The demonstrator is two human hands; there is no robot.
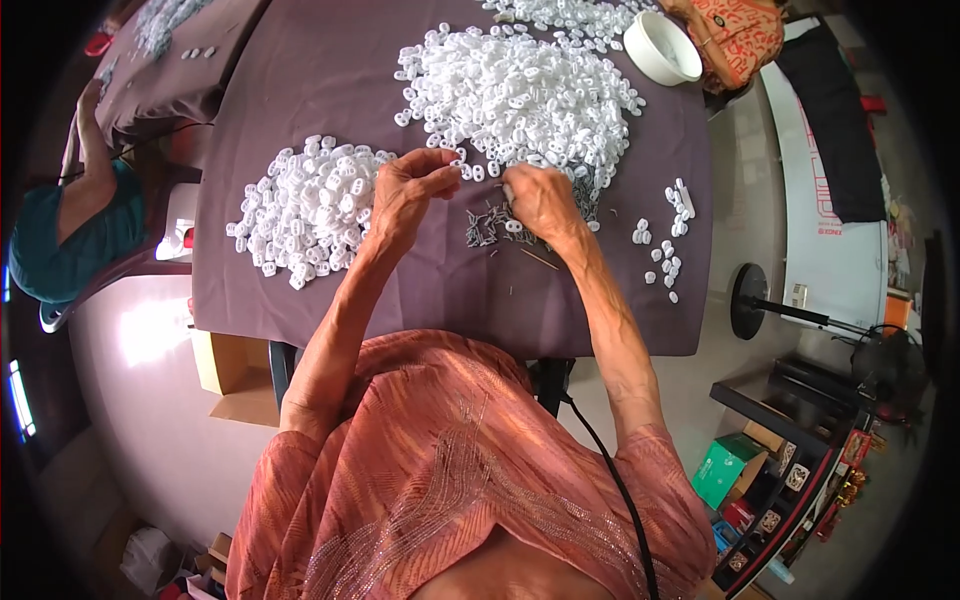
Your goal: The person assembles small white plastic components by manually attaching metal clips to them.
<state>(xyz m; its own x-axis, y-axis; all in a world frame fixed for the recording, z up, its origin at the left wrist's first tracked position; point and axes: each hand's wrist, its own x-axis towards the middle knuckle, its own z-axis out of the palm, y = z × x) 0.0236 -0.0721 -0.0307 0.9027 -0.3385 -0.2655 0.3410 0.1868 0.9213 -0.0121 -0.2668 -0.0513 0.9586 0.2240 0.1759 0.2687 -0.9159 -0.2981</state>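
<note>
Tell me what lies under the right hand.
Under the right hand lies a small pile of grey metal pieces on the purple cloth. The hand covers part of the pile.

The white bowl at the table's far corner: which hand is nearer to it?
Right. The right hand lies below and left of the white bowl, across the large pile of white plastic pieces. The left hand is farther left.

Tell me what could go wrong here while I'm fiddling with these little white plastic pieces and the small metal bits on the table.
The loose small grey metal pins lie scattered right under the right hand; a brush could flick them off the purple-brown table. The left hand pinches a small white plastic piece between two heaps, the large white pile and the smaller white pile; they might get mixed.
</note>
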